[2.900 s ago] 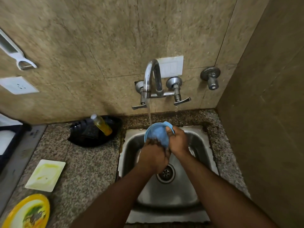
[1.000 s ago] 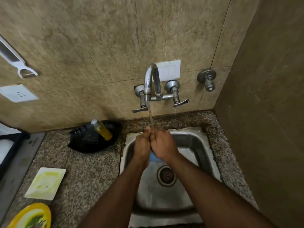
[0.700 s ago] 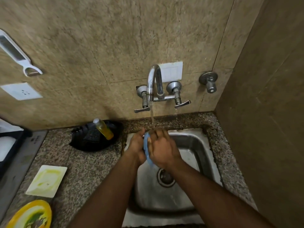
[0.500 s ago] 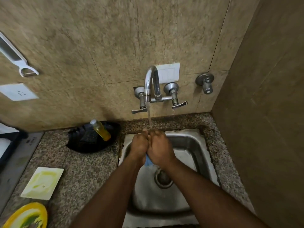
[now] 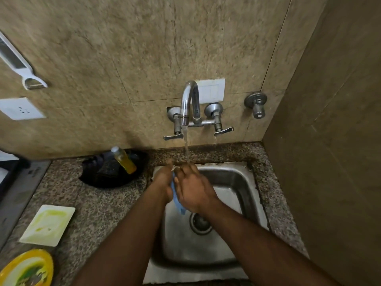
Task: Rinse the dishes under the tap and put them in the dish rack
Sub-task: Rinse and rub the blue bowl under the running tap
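Note:
A small blue dish (image 5: 177, 201) stands on edge between my two hands over the steel sink (image 5: 237, 182); only a thin strip of it shows. My left hand (image 5: 162, 184) presses on its left side and my right hand (image 5: 192, 190) covers its right side. Water runs from the chrome tap (image 5: 188, 102) onto my fingers at the dish's upper edge. On the counter at the left lie a white square dish (image 5: 48, 225) with yellow residue and a dirty yellow plate (image 5: 26, 269).
A black tray (image 5: 107, 172) holding a bottle of yellow liquid (image 5: 123, 159) sits beside the sink against the wall. The side wall (image 5: 329, 162) stands close on the right. A stove edge (image 5: 12, 182) is at far left. The sink drain (image 5: 201, 222) lies under my wrists.
The dish has turned from face-on to edge-on between my palms. My hands have stayed under the running water, rubbing it with small shifts.

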Demonstrator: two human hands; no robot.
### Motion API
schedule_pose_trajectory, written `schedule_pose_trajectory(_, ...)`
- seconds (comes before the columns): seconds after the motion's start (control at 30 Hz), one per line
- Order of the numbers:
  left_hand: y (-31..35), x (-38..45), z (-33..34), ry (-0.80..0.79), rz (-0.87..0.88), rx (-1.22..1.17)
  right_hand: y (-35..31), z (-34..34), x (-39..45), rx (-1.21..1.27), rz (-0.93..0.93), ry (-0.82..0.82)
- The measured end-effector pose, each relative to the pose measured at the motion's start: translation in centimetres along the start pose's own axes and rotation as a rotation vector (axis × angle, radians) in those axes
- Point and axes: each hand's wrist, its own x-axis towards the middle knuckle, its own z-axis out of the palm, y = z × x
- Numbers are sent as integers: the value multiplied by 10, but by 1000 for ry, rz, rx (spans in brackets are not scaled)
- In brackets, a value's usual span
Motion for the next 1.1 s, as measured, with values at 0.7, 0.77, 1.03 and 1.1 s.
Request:
schedule_pose_trajectory(0.7, -6, -12, 17, 25, 203, 246, 23, 5, 26, 163, 141, 77)
schedule_pose_trajectory(0.77, -19, -13, 16, 0, 261, 267, 33, 4, 43, 284, 288, 20)
schedule_pose_trajectory(1.03, -11, -9, 11, -90, -4, -7, 24, 0, 18, -41, -99, 77)
schedule_pose_trajectory(1.1, -6, -10, 18, -22, 30, 41, 25, 7, 17, 28, -82, 52)
